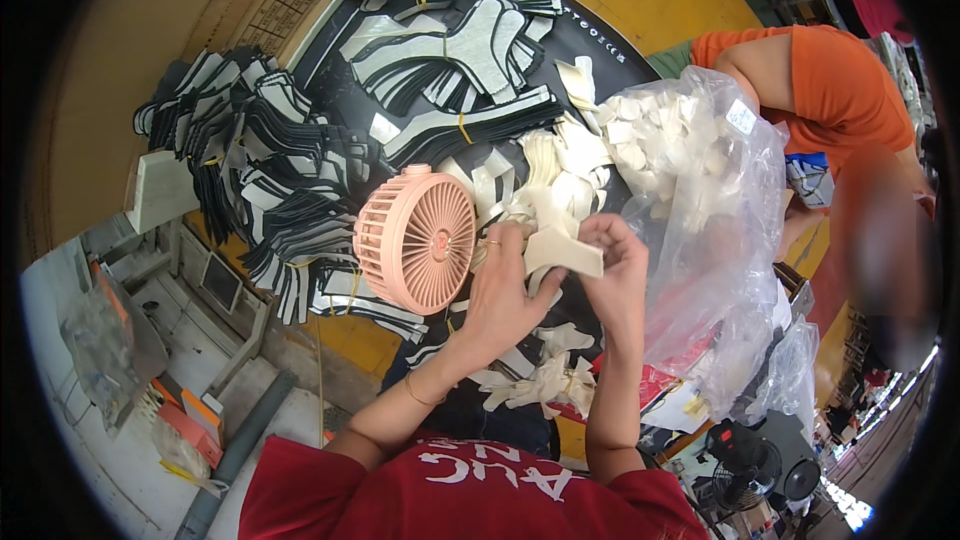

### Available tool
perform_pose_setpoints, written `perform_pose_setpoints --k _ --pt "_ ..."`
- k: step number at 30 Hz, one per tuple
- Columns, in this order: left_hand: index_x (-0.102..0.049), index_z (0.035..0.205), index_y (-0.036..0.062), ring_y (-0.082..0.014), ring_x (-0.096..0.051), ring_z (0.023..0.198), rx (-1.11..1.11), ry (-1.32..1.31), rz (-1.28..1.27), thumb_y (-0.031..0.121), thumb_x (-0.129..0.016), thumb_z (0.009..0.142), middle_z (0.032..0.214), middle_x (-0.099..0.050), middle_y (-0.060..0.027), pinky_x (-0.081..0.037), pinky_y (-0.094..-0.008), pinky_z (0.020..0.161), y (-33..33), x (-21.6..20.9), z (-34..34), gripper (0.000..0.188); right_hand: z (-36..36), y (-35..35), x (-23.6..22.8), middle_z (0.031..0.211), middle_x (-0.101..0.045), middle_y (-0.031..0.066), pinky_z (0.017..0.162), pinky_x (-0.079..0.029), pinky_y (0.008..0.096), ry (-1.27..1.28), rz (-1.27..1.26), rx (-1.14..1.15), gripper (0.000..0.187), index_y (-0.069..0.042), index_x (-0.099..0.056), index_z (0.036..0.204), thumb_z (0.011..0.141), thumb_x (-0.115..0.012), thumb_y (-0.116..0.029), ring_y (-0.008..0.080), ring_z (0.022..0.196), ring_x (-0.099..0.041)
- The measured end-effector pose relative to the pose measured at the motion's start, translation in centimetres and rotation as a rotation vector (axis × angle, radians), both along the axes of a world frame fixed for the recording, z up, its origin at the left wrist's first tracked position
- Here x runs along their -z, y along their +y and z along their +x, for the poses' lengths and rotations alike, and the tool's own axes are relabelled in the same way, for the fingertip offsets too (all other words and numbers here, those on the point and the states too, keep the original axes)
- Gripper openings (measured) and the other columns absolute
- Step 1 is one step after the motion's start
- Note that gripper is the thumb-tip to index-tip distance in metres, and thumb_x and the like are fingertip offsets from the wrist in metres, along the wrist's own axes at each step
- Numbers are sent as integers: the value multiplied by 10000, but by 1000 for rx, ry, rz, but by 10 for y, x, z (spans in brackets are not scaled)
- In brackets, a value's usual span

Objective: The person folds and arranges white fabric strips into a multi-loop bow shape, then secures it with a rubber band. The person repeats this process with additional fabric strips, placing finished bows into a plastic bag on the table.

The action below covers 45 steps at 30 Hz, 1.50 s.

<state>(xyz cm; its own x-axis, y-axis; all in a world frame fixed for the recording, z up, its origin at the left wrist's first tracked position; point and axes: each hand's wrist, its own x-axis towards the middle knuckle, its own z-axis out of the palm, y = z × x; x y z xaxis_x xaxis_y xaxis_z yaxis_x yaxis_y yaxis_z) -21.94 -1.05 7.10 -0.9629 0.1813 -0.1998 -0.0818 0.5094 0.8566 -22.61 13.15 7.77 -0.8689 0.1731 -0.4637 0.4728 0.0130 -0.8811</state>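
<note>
A cream cutout is held up above the counter, between both hands, just right of a pink fan. The right hand pinches the cutout's right end between thumb and fingers. The left hand is at its left end, thumb under the near edge and fingers bent; I cannot tell how tightly they press, as the contact is partly hidden. A loose pile of cream pieces lies just beyond the hands. Black-and-white bundles fill the far and left sides. On the right, a clear plastic bag holds more cream pieces, near a person in orange.
</note>
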Motion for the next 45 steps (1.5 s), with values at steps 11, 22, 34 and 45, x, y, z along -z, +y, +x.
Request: perform_pose_setpoints --k 11,22,34,45 --pt "-594 923 -13 -71 -498 646 -208 -143 304 188 -490 994 744 -575 -10 -396 -232 574 0 -4 0 237 -36 6 28 730 -585 74 586 -423 295 343 841 -2 187 -2 -655 936 785 -703 -101 161 582 -492" --pt "-529 1011 26 -37 -401 594 -344 -406 521 261 -464 1007 663 -443 33 -330 -204 533 4 -5 -6 244 30 46 -25 950 -613 134 754 -471 388 -135 711 -476 381 -10 -605 1091 716 -668 -38 309 873 -597" --pt "-506 1017 16 -45 -389 639 -475 -291 523 149 -462 999 757 -445 22 -340 -204 580 5 -1 -11 141 -32 21 -18 880 -672 148 739 -500 404 -56 591 -638 281 -54 -680 978 711 -599 -93 317 833 -648" --pt "-400 1091 -75 -484 -547 909 -188 -218 101 33 -425 884 966 -564 -315 -405 -510 817 14 11 -49 235 -42 6 19 796 -685 121 644 -499 333 -174 736 -129 356 8 -656 977 770 -726 -273 238 679 -655"
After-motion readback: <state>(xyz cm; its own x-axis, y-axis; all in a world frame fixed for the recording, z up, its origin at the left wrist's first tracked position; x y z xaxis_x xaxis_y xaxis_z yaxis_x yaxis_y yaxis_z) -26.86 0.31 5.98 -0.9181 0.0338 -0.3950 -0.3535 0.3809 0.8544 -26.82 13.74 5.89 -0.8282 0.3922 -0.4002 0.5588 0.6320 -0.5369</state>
